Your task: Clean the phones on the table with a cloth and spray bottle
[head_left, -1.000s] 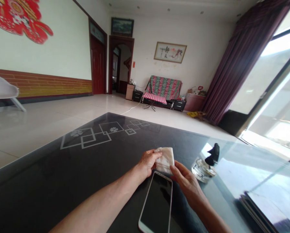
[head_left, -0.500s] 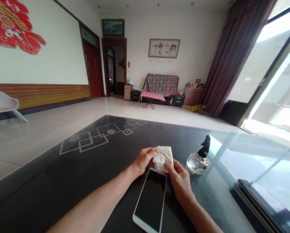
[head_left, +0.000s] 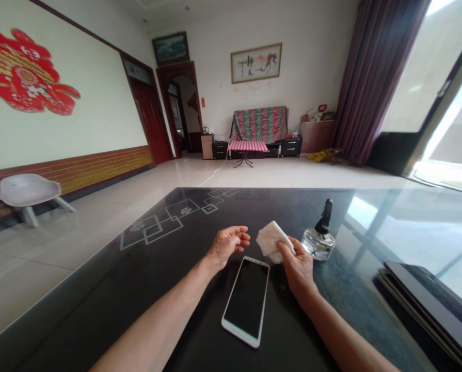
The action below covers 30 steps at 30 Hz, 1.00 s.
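Observation:
A folded white tissue (head_left: 270,241) is pinched between the thumb and fingers of my right hand (head_left: 298,264), held above the table. Apart from it, to the left, my left hand (head_left: 231,244) hovers with nothing in it, its fingers loosely curled and spaced. Below and between both hands a white-framed smartphone (head_left: 247,302) lies flat with its dark screen up. Just behind my right hand stands a clear spray bottle (head_left: 319,243) with a black trigger head.
The glossy black table (head_left: 145,289) carries a pale square-and-flower pattern at its far left. A stack of dark flat folders or books (head_left: 428,305) lies at the right. Beyond are a white chair (head_left: 30,190) and a small table with a striped cloth (head_left: 248,146).
My left hand has let go of the tissue and moved apart from it. My right hand has shifted a little to the right with the tissue. The camera view has turned slightly.

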### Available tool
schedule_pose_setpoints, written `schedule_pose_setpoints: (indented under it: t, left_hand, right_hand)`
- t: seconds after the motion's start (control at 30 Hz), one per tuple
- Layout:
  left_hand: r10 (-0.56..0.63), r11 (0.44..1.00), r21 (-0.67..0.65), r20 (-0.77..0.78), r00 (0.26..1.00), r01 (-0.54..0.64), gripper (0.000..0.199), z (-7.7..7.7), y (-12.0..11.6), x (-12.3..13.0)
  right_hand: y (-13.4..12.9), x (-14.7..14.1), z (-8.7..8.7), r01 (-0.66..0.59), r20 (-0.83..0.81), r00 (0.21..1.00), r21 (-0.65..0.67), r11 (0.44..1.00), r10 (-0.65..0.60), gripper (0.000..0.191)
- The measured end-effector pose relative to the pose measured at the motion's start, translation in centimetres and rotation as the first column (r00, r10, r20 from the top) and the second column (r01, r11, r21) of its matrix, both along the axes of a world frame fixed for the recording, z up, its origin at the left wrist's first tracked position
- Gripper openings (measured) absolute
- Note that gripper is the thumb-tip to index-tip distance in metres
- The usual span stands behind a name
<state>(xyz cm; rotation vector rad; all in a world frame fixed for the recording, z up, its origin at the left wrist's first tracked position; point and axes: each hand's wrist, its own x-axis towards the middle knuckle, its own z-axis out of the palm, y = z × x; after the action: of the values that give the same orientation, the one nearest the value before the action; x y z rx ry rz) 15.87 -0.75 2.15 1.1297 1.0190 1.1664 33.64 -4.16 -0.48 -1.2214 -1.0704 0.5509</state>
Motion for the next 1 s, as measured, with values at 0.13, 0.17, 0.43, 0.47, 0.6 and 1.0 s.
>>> schedule_pose_setpoints:
  t: [0.13, 0.17, 0.43, 0.47, 0.6, 1.0]
  left_hand:
    - [0.205, 0.976, 0.086, -0.079, 0.976, -0.198, 0.024, -1.3, -1.1, -2.2]
    - [0.232, 0.969, 0.11, -0.098, 0.968, -0.221, 0.025, -1.8, -1.1, -2.5]
    - [0.115, 0.943, 0.334, -0.29, 0.95, -0.012, 0.033, -3.3, 0.8, -1.3]
    - [0.095, 0.933, 0.358, -0.314, 0.945, 0.025, 0.034, -3.3, 0.9, -1.2]
    - [-0.003, 0.889, 0.418, -0.408, 0.913, 0.189, 0.04, -3.6, 1.0, -1.3]
    - [-0.089, 0.79, 0.475, -0.537, 0.839, 0.388, 0.05, -4.0, 1.6, -1.9]
  right_hand:
    - [-0.6, 0.0, 0.6, -0.053, 0.191, 0.981, 0.068, 0.996, 0.039, 0.027]
    - [-1.0, -0.1, 0.7, -0.085, 0.247, 0.967, 0.089, 0.992, 0.06, 0.022]
    - [-3.1, -0.3, 0.6, -0.436, 0.813, 0.552, 0.091, 0.895, 0.186, 0.026]
    - [-3.2, -0.4, 0.6, -0.466, 0.839, 0.502, 0.056, 0.883, 0.212, 0.028]
    - [-3.0, -0.5, 0.8, -0.499, 0.865, 0.394, -0.083, 0.862, 0.311, 0.035]
    - [-3.7, -1.1, 1.5, -0.482, 0.854, 0.395, -0.12, 0.868, 0.338, 0.032]
